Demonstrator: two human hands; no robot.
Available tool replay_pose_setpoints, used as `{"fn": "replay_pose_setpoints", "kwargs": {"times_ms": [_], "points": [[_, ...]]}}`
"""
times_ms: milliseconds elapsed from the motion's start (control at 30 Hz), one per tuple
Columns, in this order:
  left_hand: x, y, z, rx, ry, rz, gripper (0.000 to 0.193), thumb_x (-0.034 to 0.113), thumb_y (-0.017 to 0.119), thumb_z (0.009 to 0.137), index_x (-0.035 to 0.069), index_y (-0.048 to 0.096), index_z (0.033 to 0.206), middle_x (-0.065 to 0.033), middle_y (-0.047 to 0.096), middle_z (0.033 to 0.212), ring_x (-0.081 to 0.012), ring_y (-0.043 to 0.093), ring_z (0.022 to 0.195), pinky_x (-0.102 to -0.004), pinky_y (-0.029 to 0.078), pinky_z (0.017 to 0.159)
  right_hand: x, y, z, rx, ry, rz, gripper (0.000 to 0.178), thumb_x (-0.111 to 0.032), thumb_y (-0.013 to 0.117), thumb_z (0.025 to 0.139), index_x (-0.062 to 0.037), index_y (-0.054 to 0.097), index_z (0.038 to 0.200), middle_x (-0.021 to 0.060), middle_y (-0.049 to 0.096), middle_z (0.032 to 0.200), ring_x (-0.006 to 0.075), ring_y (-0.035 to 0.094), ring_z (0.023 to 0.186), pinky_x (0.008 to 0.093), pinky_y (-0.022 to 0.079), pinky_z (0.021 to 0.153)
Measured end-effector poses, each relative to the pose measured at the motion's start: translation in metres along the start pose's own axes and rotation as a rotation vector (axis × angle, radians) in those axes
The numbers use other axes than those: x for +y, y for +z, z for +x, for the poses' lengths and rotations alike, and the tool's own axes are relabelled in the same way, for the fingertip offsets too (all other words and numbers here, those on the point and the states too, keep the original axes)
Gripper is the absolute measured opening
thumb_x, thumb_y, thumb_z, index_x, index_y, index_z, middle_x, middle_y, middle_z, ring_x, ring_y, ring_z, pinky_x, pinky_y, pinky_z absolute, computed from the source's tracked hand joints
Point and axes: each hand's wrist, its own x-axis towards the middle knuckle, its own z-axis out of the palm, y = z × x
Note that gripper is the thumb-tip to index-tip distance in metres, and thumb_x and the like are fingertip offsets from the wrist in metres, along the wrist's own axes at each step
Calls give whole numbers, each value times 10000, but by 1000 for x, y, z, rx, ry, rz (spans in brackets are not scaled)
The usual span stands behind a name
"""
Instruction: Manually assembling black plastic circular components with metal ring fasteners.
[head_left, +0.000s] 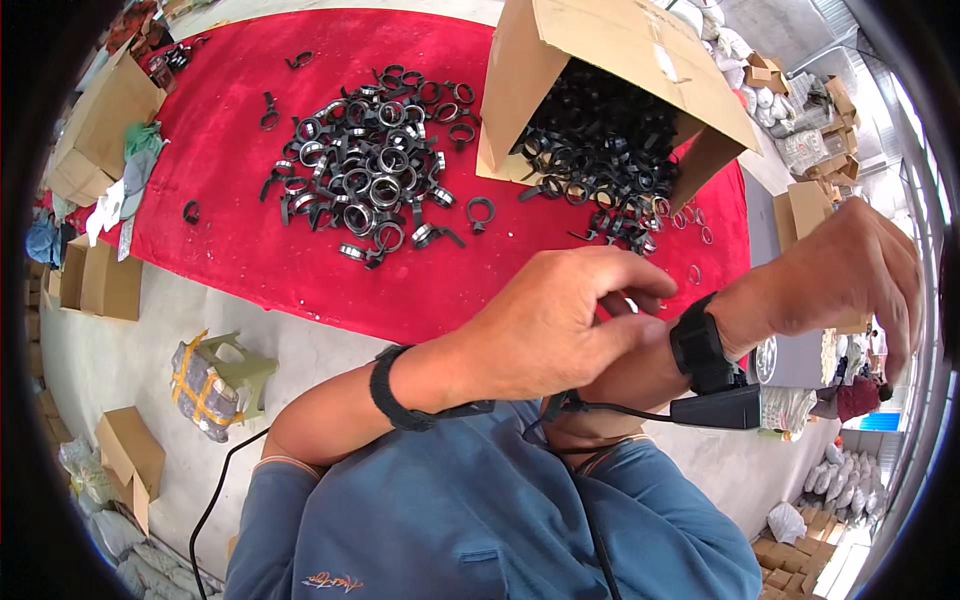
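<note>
My left hand is raised over the front of the red-covered table, close to my right forearm. Its fingers are loosely bent, with a gap between them and the thumb, and nothing shows in it. My right hand is held out past the table's right end, its fingers hanging downward and no held thing visible. On the cloth lies a heap of black rings with short tabs, some with shiny metal edges. A cardboard box rests on its side, and more such black rings spill from its mouth.
Several thin loose rings lie right of the box. A dark wrist device with a cable sits on my right wrist. Left of the table stand a cardboard box and a green stool beside a taped bundle.
</note>
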Motion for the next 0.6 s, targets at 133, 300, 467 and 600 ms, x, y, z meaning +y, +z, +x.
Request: {"fn": "replay_pose_setpoints", "kwargs": {"times_ms": [133, 300, 467, 600], "points": [[-8, 6, 10, -27, 277, 225, 460, 181, 831, 919, -1, 717, 1326, -168, 747, 1077, -266, 751, 961, -376, 603, 861, 3, -20, -6, 95, -226, 39, 263, -115, 620, 1048, 72, 709, 888, 255, 732, 775, 373, 735, 621, 552, 662, 554], [-14, 4, 12, 71, 355, 226, 370, 171, 862, 894, -2, 774, 1209, -157, 769, 1049, -259, 749, 954, -373, 604, 827, -4, -30, -8, 158, -262, 7, 352, -163, 547, 1092, 58, 708, 872, 236, 729, 762, 350, 726, 595, 515, 658, 539], [-16, 2, 13, 111, 325, 204, 280, 118, 855, 900, 5, 788, 1147, -134, 780, 1027, -212, 749, 891, -329, 598, 769, -16, -34, -11, 237, -263, -63, 401, -206, 529, 1099, 29, 712, 829, 202, 724, 744, 321, 712, 568, 474, 650, 523], [-20, 0, 16, 109, 217, 86, 178, 93, 835, 932, 3, 784, 1076, -99, 777, 985, -136, 729, 837, -285, 582, 726, -18, -41, -13, 343, -305, -37, 396, -206, 542, 1064, 11, 713, 781, 163, 718, 731, 289, 697, 551, 448, 642, 523]]}}
